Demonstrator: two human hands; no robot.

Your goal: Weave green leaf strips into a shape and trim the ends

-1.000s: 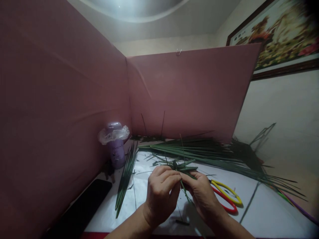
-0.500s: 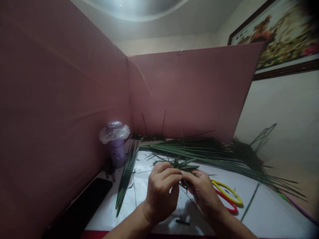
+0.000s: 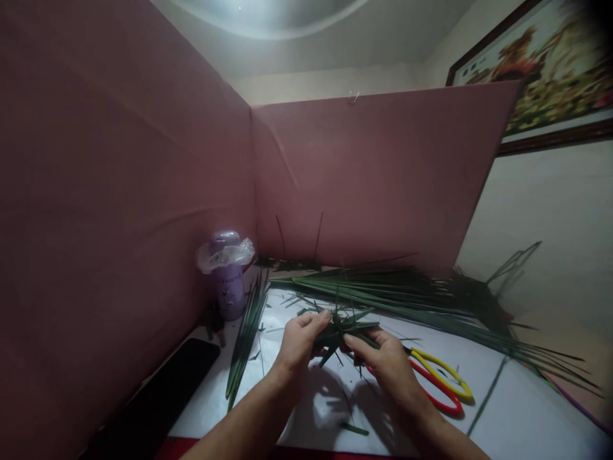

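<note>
A green woven leaf piece (image 3: 338, 329) with strips sticking out on several sides is held between my two hands over the white tabletop. My left hand (image 3: 301, 345) grips its left side, thumb on top and the other fingers mostly hidden behind. On the right side, my right hand (image 3: 385, 361) pinches the piece with thumb and fingers. Scissors (image 3: 438, 383) with one yellow and one red handle lie just right of my right hand, their blades partly hidden.
Long green leaves (image 3: 393, 297) spread across the back, and a leaf bundle (image 3: 248, 342) lies at left. A purple bottle (image 3: 230, 284) with clear plastic stands beside a pink partition (image 3: 364, 185). A black flat object (image 3: 167, 390) is at front left. A cut leaf piece (image 3: 355, 429) lies in front.
My left hand has shifted from the front of the woven piece to its left side, so more of the piece shows. The view has moved slightly.
</note>
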